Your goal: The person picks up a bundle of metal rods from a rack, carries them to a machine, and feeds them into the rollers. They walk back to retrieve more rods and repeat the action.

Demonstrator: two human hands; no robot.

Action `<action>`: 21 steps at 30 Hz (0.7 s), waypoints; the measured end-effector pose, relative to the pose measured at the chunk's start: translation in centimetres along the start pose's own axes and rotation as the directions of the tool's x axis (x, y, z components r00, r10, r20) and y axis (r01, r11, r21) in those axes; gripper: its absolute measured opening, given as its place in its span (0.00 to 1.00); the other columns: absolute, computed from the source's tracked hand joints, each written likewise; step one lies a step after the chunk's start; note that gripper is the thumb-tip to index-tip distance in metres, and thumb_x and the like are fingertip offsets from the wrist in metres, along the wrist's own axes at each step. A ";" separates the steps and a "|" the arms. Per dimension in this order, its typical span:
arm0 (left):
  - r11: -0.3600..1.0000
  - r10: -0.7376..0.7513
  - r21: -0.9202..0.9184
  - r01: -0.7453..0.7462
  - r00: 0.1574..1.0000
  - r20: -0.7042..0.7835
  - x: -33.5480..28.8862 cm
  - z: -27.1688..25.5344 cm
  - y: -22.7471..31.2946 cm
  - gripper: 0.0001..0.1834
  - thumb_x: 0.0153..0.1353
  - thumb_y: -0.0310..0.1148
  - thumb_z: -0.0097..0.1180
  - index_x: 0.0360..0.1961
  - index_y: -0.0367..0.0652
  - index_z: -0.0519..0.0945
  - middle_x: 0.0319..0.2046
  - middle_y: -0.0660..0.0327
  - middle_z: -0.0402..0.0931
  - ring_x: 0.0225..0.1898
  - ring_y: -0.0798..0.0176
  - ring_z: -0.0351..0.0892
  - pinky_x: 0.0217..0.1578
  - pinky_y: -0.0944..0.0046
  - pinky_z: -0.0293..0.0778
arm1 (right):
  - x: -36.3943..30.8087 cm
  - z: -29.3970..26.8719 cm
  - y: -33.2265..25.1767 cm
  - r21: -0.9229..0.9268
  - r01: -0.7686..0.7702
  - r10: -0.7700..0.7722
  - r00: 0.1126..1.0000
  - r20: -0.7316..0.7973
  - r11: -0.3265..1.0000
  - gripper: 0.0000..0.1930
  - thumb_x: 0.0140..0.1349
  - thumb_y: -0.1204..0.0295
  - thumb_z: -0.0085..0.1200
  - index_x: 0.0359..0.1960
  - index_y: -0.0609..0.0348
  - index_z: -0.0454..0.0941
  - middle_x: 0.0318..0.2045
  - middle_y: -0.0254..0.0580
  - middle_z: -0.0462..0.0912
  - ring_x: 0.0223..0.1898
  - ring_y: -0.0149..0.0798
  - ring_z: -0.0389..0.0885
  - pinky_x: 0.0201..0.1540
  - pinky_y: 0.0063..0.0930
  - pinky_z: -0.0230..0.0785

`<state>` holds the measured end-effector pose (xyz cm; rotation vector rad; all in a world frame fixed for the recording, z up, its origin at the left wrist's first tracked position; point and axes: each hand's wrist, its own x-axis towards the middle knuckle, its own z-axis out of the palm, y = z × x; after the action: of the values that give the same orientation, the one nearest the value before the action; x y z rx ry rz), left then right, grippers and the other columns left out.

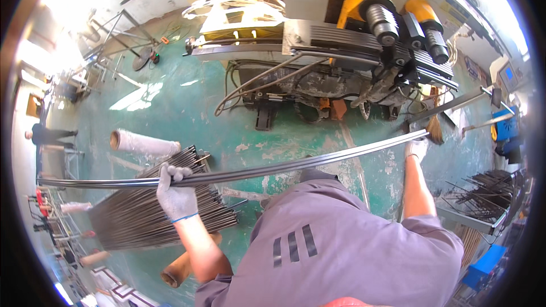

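Several long metal rods (273, 169) are up off the green floor (216, 122), stretched before a person (352, 244). The gloved left hand (177, 190) is wrapped around them; the gloved right hand (417, 149) is at their right end, its grip impossible to tell. Lifting looks done for these; a big pile of rods (142, 219) below the left hand apparently waits untouched.

Gloved left hand (177, 193) wrapped round long metal rods (318, 161), gloved right hand (417, 149) at their right end, more dark rods (142, 216) piled below, machine (318, 79) with yellow parts beyond, green floor (267, 136).
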<state>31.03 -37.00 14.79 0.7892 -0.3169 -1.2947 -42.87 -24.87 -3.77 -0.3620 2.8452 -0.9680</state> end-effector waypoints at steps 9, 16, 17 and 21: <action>0.935 -0.343 0.005 0.354 0.901 0.266 2.8 16.4 -15.6 0.07 0.76 0.31 0.61 0.51 0.43 0.85 0.39 0.57 0.85 0.45 0.50 0.85 0.71 0.34 0.71 | -7.8 7.3 -12.5 0.504 -0.836 -0.021 0.520 0.854 -0.218 0.11 0.77 0.82 0.50 0.58 0.62 0.77 0.49 0.51 0.85 0.51 0.53 0.86 0.64 0.58 0.83; 0.978 -0.186 -0.005 0.208 0.884 0.429 12.7 17.4 -6.2 0.18 0.70 0.30 0.65 0.56 0.32 0.80 0.46 0.55 0.83 0.56 0.49 0.83 0.75 0.38 0.67 | 1.0 3.7 -12.4 0.806 -0.585 0.076 0.803 0.592 -0.097 0.10 0.76 0.76 0.62 0.55 0.63 0.86 0.46 0.42 0.88 0.49 0.41 0.86 0.58 0.40 0.82; 0.980 -0.173 -0.009 0.198 0.874 0.454 14.0 16.8 -5.9 0.17 0.71 0.30 0.65 0.56 0.32 0.79 0.46 0.55 0.83 0.56 0.50 0.83 0.75 0.39 0.67 | 1.8 3.5 -12.6 0.842 -0.535 0.161 0.826 0.540 -0.076 0.10 0.75 0.74 0.64 0.54 0.62 0.87 0.45 0.40 0.88 0.48 0.40 0.86 0.56 0.38 0.82; 0.976 -0.214 0.046 0.213 0.899 0.382 19.4 14.7 -7.8 0.14 0.72 0.27 0.62 0.55 0.34 0.80 0.47 0.57 0.83 0.56 0.52 0.83 0.75 0.41 0.69 | 1.9 2.8 -15.9 0.882 -0.450 0.146 0.872 0.467 -0.138 0.11 0.76 0.74 0.64 0.56 0.62 0.88 0.44 0.41 0.91 0.46 0.39 0.88 0.53 0.36 0.83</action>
<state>21.56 -60.71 15.79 0.5775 -0.5590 -1.6607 -41.25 -39.24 3.75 0.3872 1.0642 -2.2755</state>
